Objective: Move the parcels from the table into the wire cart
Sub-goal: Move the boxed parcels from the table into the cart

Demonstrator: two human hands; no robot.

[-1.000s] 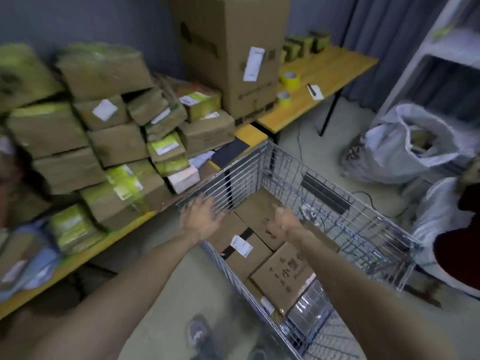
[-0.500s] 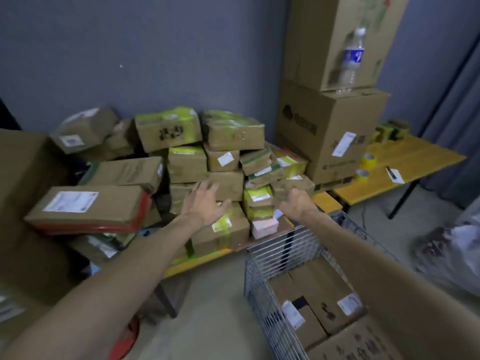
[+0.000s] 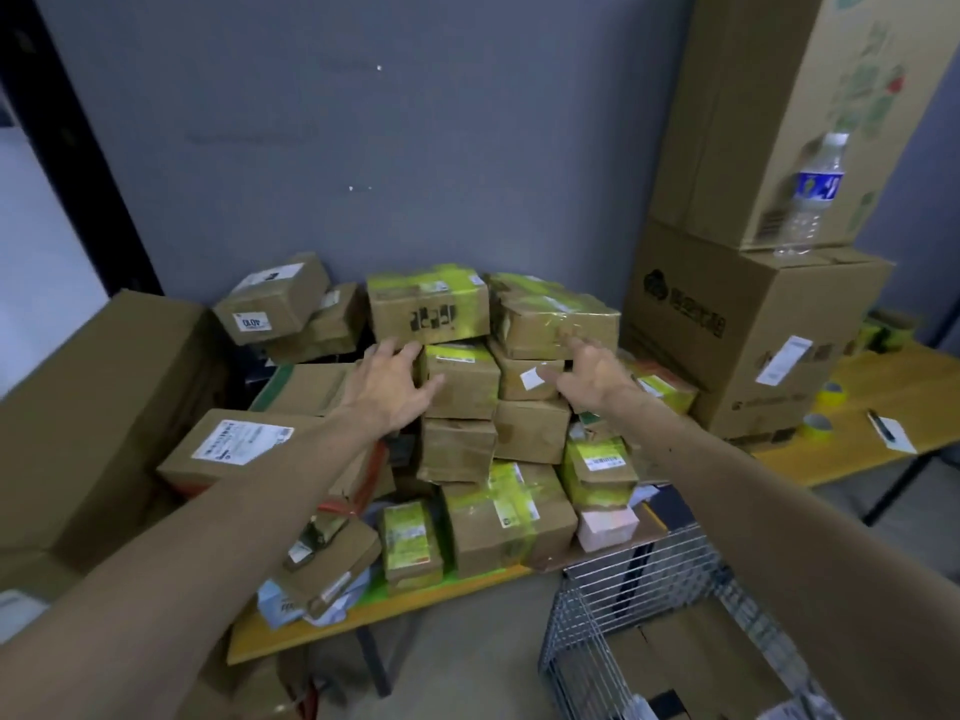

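reach step: left hand (image 3: 387, 379) and right hand (image 3: 587, 374), fingers spread and empty, flank the parcels (image 3: 460, 381) stacked mid-frame on the table (image 3: 363, 610); next move likely needs a two-sided clasp, then a carry to the wire cart (image 3: 623, 574), lower right.

Cut off: wire cart (image 3: 623, 579) runs out at the bottom edge, I get only its far corner; tall carton (image 3: 753, 111) clipped at top; big box (image 3: 88, 407) clipped at left | Hidden: left hand (image 3: 387, 384) covers the left side of one parcel (image 3: 465, 381); table (image 3: 415, 596) mostly under the pile (image 3: 530, 428) | Unreadable: label (image 3: 241, 441) print too small for me.
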